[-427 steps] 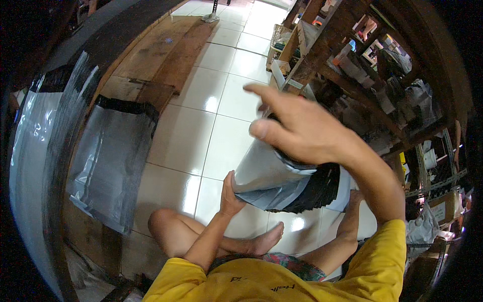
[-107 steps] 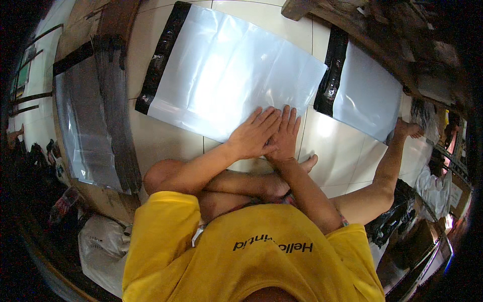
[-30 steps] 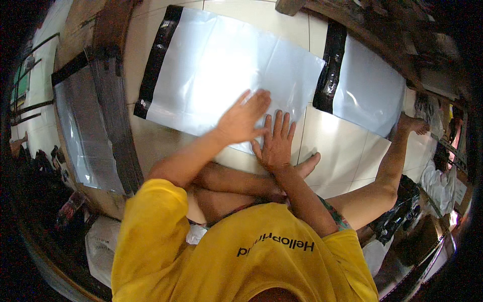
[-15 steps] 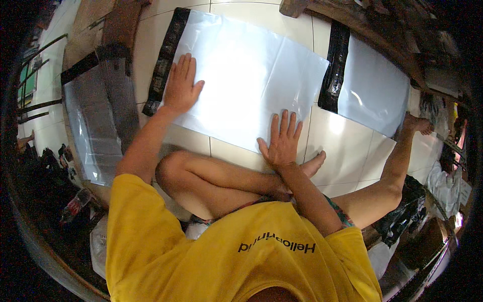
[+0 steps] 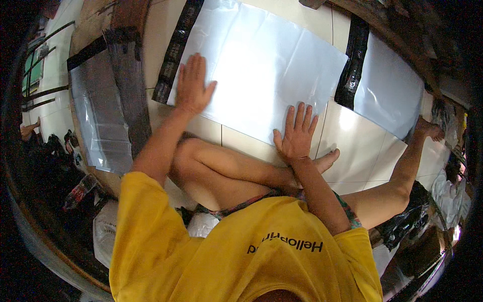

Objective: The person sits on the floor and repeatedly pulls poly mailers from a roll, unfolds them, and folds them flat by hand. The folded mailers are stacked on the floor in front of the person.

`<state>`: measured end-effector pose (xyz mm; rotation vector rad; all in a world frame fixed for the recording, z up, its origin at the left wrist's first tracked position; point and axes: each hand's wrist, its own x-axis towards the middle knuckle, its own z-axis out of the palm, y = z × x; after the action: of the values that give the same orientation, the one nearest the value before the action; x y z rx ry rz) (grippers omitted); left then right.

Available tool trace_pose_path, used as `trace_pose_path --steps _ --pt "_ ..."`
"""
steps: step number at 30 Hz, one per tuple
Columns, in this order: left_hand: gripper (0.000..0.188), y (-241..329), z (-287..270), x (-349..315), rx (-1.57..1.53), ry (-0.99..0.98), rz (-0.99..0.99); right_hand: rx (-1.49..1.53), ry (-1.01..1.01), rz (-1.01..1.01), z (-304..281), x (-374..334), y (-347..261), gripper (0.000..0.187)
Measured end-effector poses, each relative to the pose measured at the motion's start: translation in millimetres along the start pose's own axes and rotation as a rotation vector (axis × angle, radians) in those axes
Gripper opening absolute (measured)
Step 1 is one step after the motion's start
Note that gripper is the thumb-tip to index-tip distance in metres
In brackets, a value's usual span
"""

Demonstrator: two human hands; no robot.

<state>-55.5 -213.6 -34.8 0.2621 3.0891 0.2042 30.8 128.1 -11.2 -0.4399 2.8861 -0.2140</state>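
A glossy white plastic sheet, like a mailing bag (image 5: pixel 251 70), lies flat on the tiled floor in front of me, with a black band along its left end. My left hand (image 5: pixel 193 85) rests palm down on the sheet near that band, fingers stretched out and thumb apart. At the sheet's near edge, toward its right end, my right hand (image 5: pixel 298 133) lies flat with its fingers spread. Neither hand grips anything.
To the right lies another white plastic sheet (image 5: pixel 387 85) with a black band. At the left, a clear plastic piece (image 5: pixel 100 110) sits on brown cardboard. My crossed leg (image 5: pixel 231 166) is close to the near edge. Wooden furniture (image 5: pixel 402 30) stands at the far right.
The whole view has shifted, so everything appears slightly further right and the sheets a little higher. Both hands stay flat in nearly the same places on the white sheet.
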Motion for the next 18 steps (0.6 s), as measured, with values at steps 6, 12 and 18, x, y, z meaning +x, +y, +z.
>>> trace_pose_path --steps 6,12,18 --pt "0.076 -13.2 -9.3 7.7 -0.084 0.013 0.06 0.035 0.035 0.007 -1.2 4.5 1.0 0.083" --pt "0.078 111.5 -20.2 12.5 -0.278 -0.232 0.278 0.014 0.071 -0.012 1.6 3.1 0.8 0.084" --pt "0.085 94.7 -11.3 11.6 -0.272 -0.215 0.237 0.042 0.074 -0.01 1.5 -0.8 2.4 0.084"
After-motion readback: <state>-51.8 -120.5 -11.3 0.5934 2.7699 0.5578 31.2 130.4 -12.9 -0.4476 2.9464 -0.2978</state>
